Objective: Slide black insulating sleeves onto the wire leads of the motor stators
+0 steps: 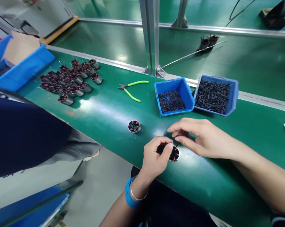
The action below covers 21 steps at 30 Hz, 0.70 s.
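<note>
My left hand [156, 156] is closed around a stator [174, 154], a short metal cylinder with copper windings and black inner parts, at the table's near edge. Its fingers cover the stator's left side. Just above and to the right hovers my right hand [199, 137], its fingers loosely curled and the thumb apart from the index finger; I see nothing held in it. A small dark piece sticks up from the stator's top below the right thumb. Another stator [134, 126] stands upright on the table, left of both hands.
Beyond my hands sit a blue bin [189, 97] of thin black pieces and a paler bin [234, 94] of thicker black sleeves. Green-handled cutters [133, 87] lie open. Several stators [69, 78] cluster at left near a large blue crate [36, 66]. A metal post [150, 37] rises behind. Another person's dark clothing [26, 135] is at left.
</note>
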Each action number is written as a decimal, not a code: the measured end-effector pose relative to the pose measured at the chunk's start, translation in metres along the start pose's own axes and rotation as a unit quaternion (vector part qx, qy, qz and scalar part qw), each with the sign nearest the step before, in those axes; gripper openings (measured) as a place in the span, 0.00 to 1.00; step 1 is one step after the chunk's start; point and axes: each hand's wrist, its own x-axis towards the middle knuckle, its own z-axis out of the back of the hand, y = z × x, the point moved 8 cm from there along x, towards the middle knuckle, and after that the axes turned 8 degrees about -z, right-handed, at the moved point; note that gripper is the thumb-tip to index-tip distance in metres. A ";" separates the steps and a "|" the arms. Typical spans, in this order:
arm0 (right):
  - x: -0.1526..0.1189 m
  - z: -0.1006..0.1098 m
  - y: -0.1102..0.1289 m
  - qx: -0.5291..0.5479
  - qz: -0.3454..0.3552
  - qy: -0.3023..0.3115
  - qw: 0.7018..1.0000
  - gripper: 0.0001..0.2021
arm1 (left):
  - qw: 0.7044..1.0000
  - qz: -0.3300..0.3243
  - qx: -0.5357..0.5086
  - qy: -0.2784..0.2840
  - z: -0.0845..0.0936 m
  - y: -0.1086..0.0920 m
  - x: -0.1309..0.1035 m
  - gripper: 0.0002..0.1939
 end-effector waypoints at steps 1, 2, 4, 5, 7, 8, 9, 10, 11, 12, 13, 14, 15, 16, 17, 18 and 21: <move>0.000 -0.003 0.002 -0.001 0.010 0.004 1.000 0.12 | 1.000 0.008 0.000 -0.002 0.000 0.002 -0.001 0.04; 0.001 -0.006 0.004 -0.002 0.019 0.006 1.000 0.13 | 1.000 0.013 -0.001 -0.001 0.000 0.003 -0.001 0.04; 0.001 -0.008 0.007 -0.008 0.034 0.004 0.999 0.14 | 1.000 0.020 -0.005 0.004 -0.002 0.005 0.000 0.04; 0.001 -0.008 0.008 -0.011 0.039 0.003 0.999 0.15 | 1.000 0.020 -0.006 0.006 -0.003 0.005 0.000 0.04; 0.001 -0.008 0.009 -0.021 0.048 0.001 0.999 0.15 | 1.000 0.015 -0.007 0.008 -0.003 0.004 0.001 0.04; 0.001 -0.008 0.009 -0.030 0.050 0.003 0.998 0.15 | 1.000 0.011 -0.006 0.008 -0.003 0.003 0.001 0.04; 0.001 -0.008 0.009 -0.040 0.051 0.007 0.998 0.15 | 1.000 0.008 -0.005 0.007 -0.003 0.002 0.002 0.04; 0.001 -0.010 0.009 -0.052 0.052 0.011 0.997 0.15 | 1.000 0.006 -0.006 0.007 -0.003 0.002 0.002 0.04; 0.001 -0.012 0.009 -0.065 0.052 0.016 0.996 0.15 | 1.000 0.004 -0.011 0.005 -0.003 0.002 0.002 0.04; 0.001 -0.014 0.010 -0.079 0.050 0.023 0.995 0.15 | 1.000 0.004 -0.019 0.004 -0.004 0.002 0.001 0.03; 0.001 -0.018 0.010 -0.091 0.046 0.033 0.994 0.15 | 0.999 0.003 -0.032 0.000 -0.004 0.002 0.001 0.02; 0.001 -0.021 0.010 -0.104 0.037 0.043 0.993 0.16 | 0.999 0.002 -0.047 -0.005 -0.003 0.002 0.001 0.03; 0.002 -0.025 0.010 -0.116 0.024 0.058 0.991 0.16 | 0.998 -0.002 -0.060 -0.008 -0.003 0.001 0.001 0.06; 0.002 -0.028 0.009 -0.125 0.011 0.074 0.989 0.17 | 0.997 -0.007 -0.070 -0.009 -0.003 0.000 0.001 0.10; 0.002 -0.028 0.008 -0.130 0.000 0.085 0.988 0.19 | 0.997 -0.014 -0.070 -0.007 -0.003 -0.001 0.002 0.12; 0.003 -0.025 0.007 -0.128 -0.006 0.090 0.988 0.20 | 0.998 -0.026 -0.061 -0.004 -0.003 -0.003 0.002 0.12; 0.004 0.013 -0.006 -0.110 -0.032 0.007 0.993 0.18 | 0.997 -0.069 -0.001 -0.015 0.001 -0.012 0.005 0.05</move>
